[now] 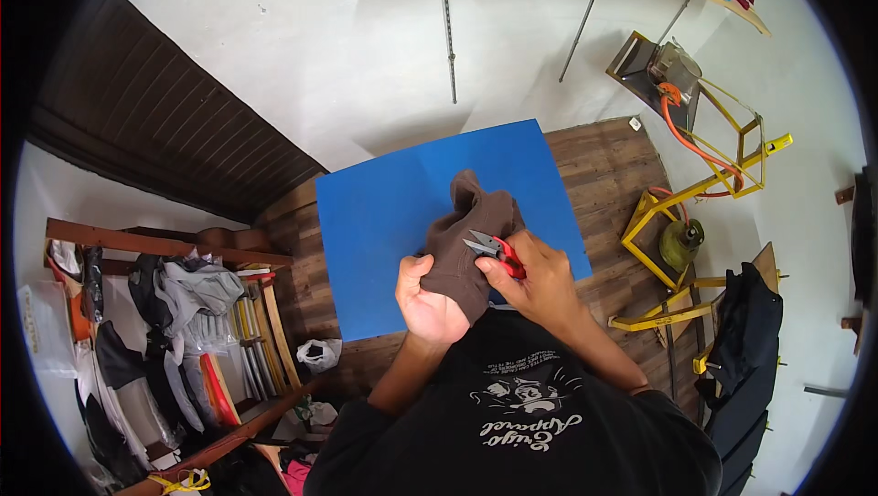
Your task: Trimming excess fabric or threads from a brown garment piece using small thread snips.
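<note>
Close in front of my chest, my left hand [431,304] holds up a piece of brown fabric [458,239] with visible seams; part of that hand sits under the cloth. My right hand [545,280] grips red-handled thread snips [509,259]. Their two metal blades stand apart and point left over the fabric, near a seam. Whether the blades touch the cloth I cannot tell. Beneath both hands lies a blue tabletop [384,222].
To the left stands a wooden rack [171,246] with garments and plastic bags. A yellow metal frame [686,201] holds a green gas cylinder [680,242] and an orange hose [693,143] at right. Dark garments [741,345] hang lower right. A white bag [319,355] lies on the floor.
</note>
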`<control>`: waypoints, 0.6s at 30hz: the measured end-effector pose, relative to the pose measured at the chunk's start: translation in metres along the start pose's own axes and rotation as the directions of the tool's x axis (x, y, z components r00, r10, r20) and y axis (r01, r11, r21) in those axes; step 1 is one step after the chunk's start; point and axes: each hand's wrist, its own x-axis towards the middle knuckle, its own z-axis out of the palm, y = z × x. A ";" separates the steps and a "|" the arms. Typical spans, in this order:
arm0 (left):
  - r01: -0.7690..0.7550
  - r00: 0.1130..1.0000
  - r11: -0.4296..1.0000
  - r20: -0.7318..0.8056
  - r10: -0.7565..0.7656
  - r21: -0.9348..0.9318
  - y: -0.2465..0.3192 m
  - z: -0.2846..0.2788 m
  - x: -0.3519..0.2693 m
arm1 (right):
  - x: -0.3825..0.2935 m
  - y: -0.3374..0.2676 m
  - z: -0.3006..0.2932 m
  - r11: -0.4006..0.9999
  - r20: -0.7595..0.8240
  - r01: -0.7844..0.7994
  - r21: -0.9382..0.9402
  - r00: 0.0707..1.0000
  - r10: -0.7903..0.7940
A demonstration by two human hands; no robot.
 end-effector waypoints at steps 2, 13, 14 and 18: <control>0.006 1.000 1.000 0.002 -0.006 -0.004 0.000 0.001 0.000 | 0.001 0.000 -0.001 1.000 0.005 0.003 0.005 1.000 -0.003; 0.070 0.991 0.985 -0.128 -0.049 0.158 0.004 0.017 -0.004 | 0.003 0.003 -0.004 0.999 -0.050 0.041 -0.006 0.998 -0.041; 0.071 0.991 0.985 -0.127 -0.051 0.158 0.004 0.018 -0.004 | 0.004 0.002 -0.004 0.999 -0.051 0.041 -0.008 0.998 -0.041; 0.074 0.992 0.990 -0.108 -0.060 0.123 0.005 0.017 -0.005 | 0.004 0.004 -0.005 0.998 -0.059 0.050 -0.027 0.997 -0.051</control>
